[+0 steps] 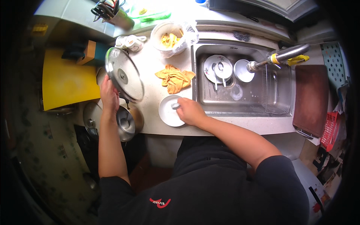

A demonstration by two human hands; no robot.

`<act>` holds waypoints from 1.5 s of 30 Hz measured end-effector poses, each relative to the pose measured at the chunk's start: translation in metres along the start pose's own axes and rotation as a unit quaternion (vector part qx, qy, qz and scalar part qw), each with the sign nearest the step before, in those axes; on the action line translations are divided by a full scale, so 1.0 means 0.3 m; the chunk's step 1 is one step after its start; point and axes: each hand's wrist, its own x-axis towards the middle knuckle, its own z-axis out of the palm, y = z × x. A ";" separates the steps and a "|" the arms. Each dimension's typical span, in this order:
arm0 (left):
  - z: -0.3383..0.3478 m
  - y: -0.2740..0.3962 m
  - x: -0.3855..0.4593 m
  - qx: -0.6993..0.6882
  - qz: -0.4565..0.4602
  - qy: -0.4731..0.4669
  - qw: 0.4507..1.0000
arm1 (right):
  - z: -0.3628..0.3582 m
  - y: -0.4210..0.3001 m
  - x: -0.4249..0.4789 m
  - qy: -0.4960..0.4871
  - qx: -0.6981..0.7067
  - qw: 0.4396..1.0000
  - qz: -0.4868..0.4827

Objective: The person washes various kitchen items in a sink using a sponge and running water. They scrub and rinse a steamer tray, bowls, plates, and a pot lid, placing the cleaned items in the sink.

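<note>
A glass pot lid [123, 63] with a metal rim is tilted up in my left hand [109, 94], which grips it by the lower left edge. Just below it stands a steel pot [137, 119] with a dark handle-like part, its inside only partly visible. My right hand [189, 111] is closed on a small grey metal utensil [175, 106], whose exact kind I cannot make out. That utensil is over a white dish [168, 116] near the counter's front edge. Behind the dish lies a crumpled orange cloth [176, 79].
The steel sink [222, 105] on the right holds a plate [209, 66], bowls, spoons and a wire rack [270, 87], under a faucet [291, 53]. A lined bin [157, 35] and mugs [133, 43] stand behind. Another glass lid [91, 114] and a yellow panel [67, 81] are left.
</note>
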 end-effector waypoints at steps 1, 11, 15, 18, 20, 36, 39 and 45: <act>0.091 0.019 -0.050 -0.043 -0.006 0.037 0.998 | -0.055 0.001 -0.021 0.048 0.042 0.998 0.026; 0.788 -0.377 -0.220 0.071 0.046 -0.205 0.975 | -0.559 0.060 -0.099 0.261 0.117 0.958 0.025; 0.984 -0.493 -0.291 0.280 0.089 -0.253 0.922 | -0.501 0.291 -0.098 0.252 0.050 0.961 0.107; 1.055 -0.441 -0.376 0.338 0.107 -0.316 0.880 | -0.510 0.400 -0.060 0.346 0.078 0.925 0.134; 1.037 -0.581 -0.353 0.355 0.057 -0.349 0.865 | -0.535 0.401 -0.027 0.364 0.268 0.872 0.187; 1.117 -0.494 -0.310 -0.053 -0.426 -0.253 0.867 | -0.532 0.537 -0.118 0.252 0.173 0.949 0.084; 1.065 -0.577 -0.290 -0.039 -0.367 -0.351 0.861 | -0.576 0.400 -0.036 0.251 0.279 0.924 0.073; 1.043 -0.546 -0.239 -0.052 -0.430 -0.210 0.876 | -0.513 0.448 -0.174 0.179 0.173 0.962 0.112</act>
